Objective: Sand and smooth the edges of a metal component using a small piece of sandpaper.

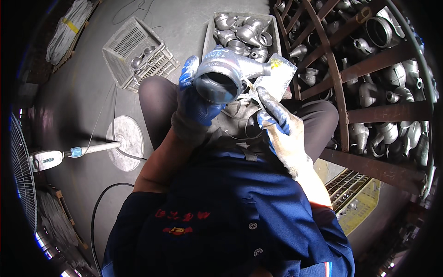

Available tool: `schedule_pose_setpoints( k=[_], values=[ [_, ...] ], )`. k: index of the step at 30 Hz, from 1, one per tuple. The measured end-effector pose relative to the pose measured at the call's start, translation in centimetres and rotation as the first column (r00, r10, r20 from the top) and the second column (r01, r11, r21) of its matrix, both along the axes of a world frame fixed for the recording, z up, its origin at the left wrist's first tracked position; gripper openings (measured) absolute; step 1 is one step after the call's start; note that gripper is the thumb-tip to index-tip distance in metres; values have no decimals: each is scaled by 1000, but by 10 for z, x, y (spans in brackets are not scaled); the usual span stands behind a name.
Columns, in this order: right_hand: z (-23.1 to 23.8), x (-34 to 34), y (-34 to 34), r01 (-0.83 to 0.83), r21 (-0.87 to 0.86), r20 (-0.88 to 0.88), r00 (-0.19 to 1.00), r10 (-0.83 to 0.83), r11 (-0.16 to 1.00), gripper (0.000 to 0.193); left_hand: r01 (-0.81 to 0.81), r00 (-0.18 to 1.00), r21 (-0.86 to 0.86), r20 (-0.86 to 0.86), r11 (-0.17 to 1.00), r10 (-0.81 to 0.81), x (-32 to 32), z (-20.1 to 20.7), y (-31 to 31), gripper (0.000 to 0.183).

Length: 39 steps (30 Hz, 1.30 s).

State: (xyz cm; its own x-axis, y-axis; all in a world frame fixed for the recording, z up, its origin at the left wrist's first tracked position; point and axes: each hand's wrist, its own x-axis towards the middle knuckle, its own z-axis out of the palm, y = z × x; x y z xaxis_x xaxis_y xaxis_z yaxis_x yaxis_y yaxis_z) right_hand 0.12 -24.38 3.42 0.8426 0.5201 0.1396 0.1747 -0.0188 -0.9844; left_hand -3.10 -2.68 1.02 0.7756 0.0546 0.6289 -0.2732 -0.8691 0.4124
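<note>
My left hand (196,101), in a blue-and-white work glove, grips a grey metal pipe fitting (217,69) from its left side and underneath. Its wide round opening is turned toward me, and a narrower threaded end points right. In my right hand (284,127), also gloved, is a thin pale stick-like tool (253,88). The tool's tip is close beside the fitting's right rim; whether they touch I cannot tell. Just behind the threaded end stands a whitish sheet (280,78) with a yellow smear. Below the fitting, between my legs, lies a greyish object, partly hidden.
A grey bin (208,37) full of metal fittings stands ahead. To its left is a slatted plastic crate (121,67) with a few parts. A brown metal rack (339,78) of castings rises close on my right. A standing fan (48,159) and trailing cables occupy the left floor.
</note>
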Motion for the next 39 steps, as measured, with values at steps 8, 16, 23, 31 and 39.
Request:
schedule_pose_setpoints(
  k=[8, 16, 23, 31, 39],
  values=[
    [-12, 0, 12, 271, -140, 568, 810, -147, 952, 33, 130, 991, -210, 42, 969, -123, 11, 3, -8, 34],
    [-22, 0, 3, 258, -219, 535, 838, -106, 941, 40, 60, 994, -128, 98, 990, -48, 7, 10, -12, 31],
    [-3, -3, -6, -66, 106, -141, 987, 81, 992, 38, 64, 997, -127, 55, 990, -57, -3, 10, -6, 22],
    [15, -2, -4, -130, 154, -420, 888, 184, 980, 35, 84, 994, -201, 81, 976, -69, -2, 16, -4, 18],
    [13, 2, -7, -89, 129, -458, 878, 139, 988, 35, 110, 988, -16, 111, 994, -108, -4, 14, 2, 22]
  ],
)
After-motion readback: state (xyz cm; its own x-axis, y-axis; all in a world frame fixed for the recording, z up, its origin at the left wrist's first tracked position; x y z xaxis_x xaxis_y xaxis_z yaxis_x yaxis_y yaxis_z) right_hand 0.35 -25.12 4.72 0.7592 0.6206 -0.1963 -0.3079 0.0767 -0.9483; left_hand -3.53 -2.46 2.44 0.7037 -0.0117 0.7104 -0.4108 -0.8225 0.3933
